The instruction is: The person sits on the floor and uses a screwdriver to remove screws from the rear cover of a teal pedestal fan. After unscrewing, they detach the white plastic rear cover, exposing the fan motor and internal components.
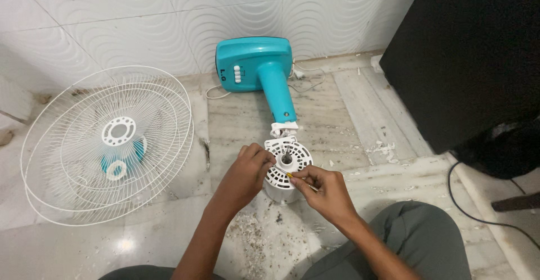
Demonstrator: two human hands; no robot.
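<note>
On the marble floor [253, 117], between the knees: white fan motor housing [288, 167], joined to the teal fan stand [259, 69]. Left hand [247, 170] curled against the housing's left rim. Right hand [323, 187] pinching a thin yellow-handled screwdriver [292, 175]. White wire fan guards [107, 142] at left.

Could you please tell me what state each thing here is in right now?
Fan motor housing: white, upright on floor, guards removed, shaft exposed.
Fan stand: teal, lying flat.
Wire guards: detached, stacked on floor.
Screwdriver: tip at housing.
Left hand: gripping housing.
Right hand: holding screwdriver.
</note>
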